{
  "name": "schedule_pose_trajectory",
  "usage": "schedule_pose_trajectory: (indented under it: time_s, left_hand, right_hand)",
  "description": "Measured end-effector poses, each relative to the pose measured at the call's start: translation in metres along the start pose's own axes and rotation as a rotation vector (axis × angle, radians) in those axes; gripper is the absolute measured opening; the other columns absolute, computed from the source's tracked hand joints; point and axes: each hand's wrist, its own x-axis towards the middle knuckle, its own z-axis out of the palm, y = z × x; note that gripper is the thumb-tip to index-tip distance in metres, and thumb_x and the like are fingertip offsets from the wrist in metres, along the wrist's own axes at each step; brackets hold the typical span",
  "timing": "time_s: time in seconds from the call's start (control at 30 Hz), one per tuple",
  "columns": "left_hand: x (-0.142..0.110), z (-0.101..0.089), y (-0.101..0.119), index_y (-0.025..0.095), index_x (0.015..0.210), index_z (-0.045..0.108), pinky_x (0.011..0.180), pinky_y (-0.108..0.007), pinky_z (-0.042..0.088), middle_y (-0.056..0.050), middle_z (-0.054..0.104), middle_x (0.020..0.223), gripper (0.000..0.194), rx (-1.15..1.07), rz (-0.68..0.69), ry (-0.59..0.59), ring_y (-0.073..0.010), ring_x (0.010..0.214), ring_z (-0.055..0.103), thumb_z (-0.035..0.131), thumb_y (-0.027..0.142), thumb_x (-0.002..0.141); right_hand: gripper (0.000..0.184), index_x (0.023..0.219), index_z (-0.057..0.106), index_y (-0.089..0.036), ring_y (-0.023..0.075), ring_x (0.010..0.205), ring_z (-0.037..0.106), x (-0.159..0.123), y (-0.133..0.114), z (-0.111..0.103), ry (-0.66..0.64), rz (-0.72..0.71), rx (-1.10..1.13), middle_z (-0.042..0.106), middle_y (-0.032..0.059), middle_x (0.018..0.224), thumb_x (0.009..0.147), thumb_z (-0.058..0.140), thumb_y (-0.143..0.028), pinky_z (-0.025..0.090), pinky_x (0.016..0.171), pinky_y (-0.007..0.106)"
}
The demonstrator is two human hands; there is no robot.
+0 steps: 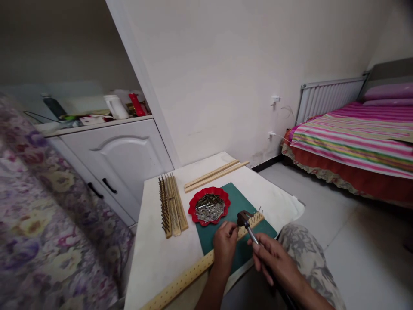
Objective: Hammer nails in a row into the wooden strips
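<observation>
Holding the hammer (pixel 252 235) by its handle, my right hand (pixel 274 258) has a closed grip, and the head is just beside my left hand (pixel 224 243). The left fingers are bent together at the strip (pixel 187 280); I cannot tell if they pinch a nail. This strip lies across the mat (pixel 240 200), from near left to far right. Nails (pixel 258 214) stand up at its right end, while its long left part shows only holes, so I judge the larger part is left. My left hand hides the middle. Farther, the red bowl (pixel 192 202) has many loose nails (pixel 209 209). At left, nailed strips (pixel 166 209) lie side by side; at the far side, two strips (pixel 211 175) show no standing nails. The knee (pixel 303 245) is near, at right of the table (pixel 142 262).
</observation>
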Motion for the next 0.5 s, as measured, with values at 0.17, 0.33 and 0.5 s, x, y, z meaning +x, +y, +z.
schedule_pose_trajectory:
  time_s: [0.17, 0.33, 0.5]
  left_hand:
    - [0.0003, 0.0012, -0.0002, 0.017, 0.066, 0.060, 0.055, -0.022, 0.030, 0.001, 0.054, 0.066, 0.020, 0.027, -0.035, 0.013, -0.0114, 0.058, 0.049, 0.048, 0.022, 0.080]
    - [0.0000, 0.0027, -0.0022, 0.017, 0.068, 0.060, 0.058, -0.021, 0.031, 0.001, 0.055, 0.068, 0.016, 0.047, -0.040, 0.025, -0.0117, 0.062, 0.051, 0.049, 0.019, 0.078]
    - [-0.0019, 0.0030, -0.0019, 0.018, 0.068, 0.061, 0.058, -0.021, 0.032, 0.001, 0.055, 0.067, 0.017, 0.047, -0.041, 0.019, -0.0117, 0.062, 0.052, 0.049, 0.020, 0.079]
  right_hand:
    - [0.031, 0.082, 0.047, -0.019, 0.0013, 0.024, 0.033, 0.0066, 0.0018, 0.0032, -0.030, 0.029, -0.094, 0.054, -0.0102, 0.049, 0.087, 0.047, -0.049, 0.019, 0.028, 0.012]
    - [0.029, 0.087, 0.047, -0.019, 0.0015, 0.025, 0.035, 0.0073, 0.0018, 0.0030, -0.028, 0.008, -0.112, 0.055, -0.0098, 0.051, 0.088, 0.046, -0.048, 0.020, 0.028, 0.012]
    - [0.030, 0.082, 0.046, -0.019, 0.0010, 0.025, 0.033, 0.0061, 0.0089, 0.0021, -0.031, 0.011, -0.120, 0.054, -0.0097, 0.050, 0.088, 0.046, -0.049, 0.020, 0.027, 0.012]
